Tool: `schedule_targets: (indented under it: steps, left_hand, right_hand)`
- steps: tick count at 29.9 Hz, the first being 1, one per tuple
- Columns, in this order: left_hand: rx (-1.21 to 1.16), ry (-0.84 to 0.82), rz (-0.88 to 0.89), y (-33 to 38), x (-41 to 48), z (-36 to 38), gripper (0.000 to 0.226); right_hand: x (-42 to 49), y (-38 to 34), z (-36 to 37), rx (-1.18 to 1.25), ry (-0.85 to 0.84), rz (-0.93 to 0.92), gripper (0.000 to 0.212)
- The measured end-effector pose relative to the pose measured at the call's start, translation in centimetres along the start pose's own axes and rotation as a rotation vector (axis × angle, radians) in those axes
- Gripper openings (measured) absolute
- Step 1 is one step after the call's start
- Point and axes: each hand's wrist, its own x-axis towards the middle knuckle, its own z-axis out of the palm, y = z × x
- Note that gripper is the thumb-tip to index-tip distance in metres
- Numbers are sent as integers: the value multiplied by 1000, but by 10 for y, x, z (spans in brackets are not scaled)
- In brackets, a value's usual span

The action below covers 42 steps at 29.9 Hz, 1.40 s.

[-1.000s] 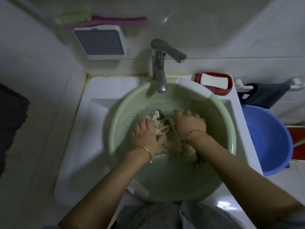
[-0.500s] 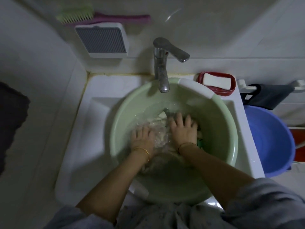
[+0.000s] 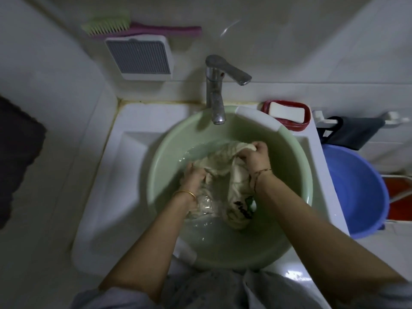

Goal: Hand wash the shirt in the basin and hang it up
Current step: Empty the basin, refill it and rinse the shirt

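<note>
A wet cream shirt (image 3: 223, 161) with a dark print lies bunched in the water of a pale green basin (image 3: 169, 152), which sits in a white sink. My left hand (image 3: 195, 178) grips a fold of the shirt low in the water, near the basin's middle left. My right hand (image 3: 256, 156) grips another part of the shirt and holds it up above the water toward the basin's far right. The cloth stretches between both hands, and its lower end hangs down into the water.
A metal tap (image 3: 215, 94) stands over the basin's far rim. A red soap dish with a white bar (image 3: 286, 112) sits at the back right. A blue bucket (image 3: 356, 190) stands to the right of the sink (image 3: 124, 175). A brush (image 3: 124, 27) lies on a wall box.
Both hands were pressing the shirt flat under the water. Now they have closed on the cloth, and the right hand has lifted its part up and to the right.
</note>
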Motion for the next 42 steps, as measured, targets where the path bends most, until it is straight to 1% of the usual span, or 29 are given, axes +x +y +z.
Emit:
schedule_targets:
  steps: [1, 2, 3, 5, 7, 8, 9, 11, 12, 13, 15, 17, 18, 19, 20, 21, 22, 23, 25, 26, 27, 29, 31, 33, 34, 36, 38, 40, 42]
  left_hand:
    - [-250, -49, -58, 4, -3, 0, 32]
    - [-429, -103, -115, 8, -2, 1, 35]
    - [-544, -127, -135, 11, -1, 1, 47]
    - [-601, -196, -93, 17, -11, 8, 64]
    - [-620, -262, -45, 16, -20, 18, 66]
    - [-607, -264, -41, 20, -26, 18, 76]
    - [-616, -295, -30, 19, -24, 16, 78]
    - [-611, -301, 21, 24, -38, 19, 51]
    - [-597, -280, 36, 27, -47, 22, 46]
    - [-555, -279, 37, 33, -59, 26, 43]
    - [-407, -174, 34, 34, -62, 30, 39]
    - [-210, 43, 79, 35, -53, 23, 36]
    - [-36, 147, 154, 34, -44, 16, 35]
    - [170, 239, 272, 32, -39, 6, 40]
    - [350, 285, 386, 30, -36, -3, 51]
    - [490, 250, 420, 27, -37, -10, 65]
    - [620, 166, 417, 21, -36, -14, 81]
    - [816, 91, 414, 15, -36, -16, 95]
    - [1296, 76, 492, 1, -37, -17, 115]
    - [1471, 84, 552, -7, -34, -18, 122]
    - [1586, 86, 563, -16, -28, -20, 127]
    - [1668, 61, 509, -28, -15, -22, 124]
    - [1702, 46, 405, -36, -7, -22, 110]
    - [1803, 34, 325, -41, -6, -19, 96]
    - [1851, 28, 308, -43, -5, -18, 89]
    - [1894, 14, 315, -46, -4, -18, 77]
    - [1900, -32, 334, -42, -4, -21, 80]
    - [1791, -117, 350, -29, -6, -27, 93]
    - [1588, -185, 398, -14, -8, -35, 95]
  right_hand:
    - [-12, -6, 1, 23, -50, -7, 25]
    - [-23, -9, 4, -28, -110, -29, 24]
    - [-33, -11, 10, -131, -173, -78, 18]
    - [-56, -9, 25, -452, -255, -209, 5]
    - [-66, -4, 39, -761, -223, -348, 20]
    - [-67, -4, 42, -828, -185, -389, 24]
    - [-65, -4, 43, -845, -157, -408, 25]
    - [-57, -6, 41, -868, -130, -407, 24]
    - [-51, -5, 40, -878, -117, -393, 24]
    - [-44, -4, 38, -878, -96, -370, 25]
    - [-27, 0, 32, -904, -27, -337, 30]
    - [-10, 5, 21, -1025, 49, -361, 30]
    - [-4, 5, 15, -1074, 87, -379, 28]
    - [0, 8, 9, -1091, 110, -392, 27]
    - [2, 9, 5, -1076, 114, -400, 35]
    - [1, 11, 3, -1048, 95, -408, 48]
    - [-1, 13, 3, -1035, 61, -425, 61]
    - [-3, 15, 5, -1069, 6, -440, 71]
    - [-7, 23, 11, -1300, -153, -390, 86]
    - [-8, 28, 13, -1446, -231, -340, 92]
    - [-8, 34, 14, -1576, -294, -304, 94]
    - [-8, 45, 14, -1793, -359, -342, 89]
    - [-10, 50, 13, -1993, -390, -442, 85]
    - [-9, 52, 10, -2107, -373, -479, 89]
    - [-6, 52, 8, -2119, -332, -460, 92]
    - [-7, 51, 8, -2089, -263, -405, 92]
    - [-14, 52, 13, -1993, -244, -370, 72]
    - [-15, 49, 18, -1846, -279, -306, 50]
    - [-12, 32, 19, -1664, -374, -259, 32]
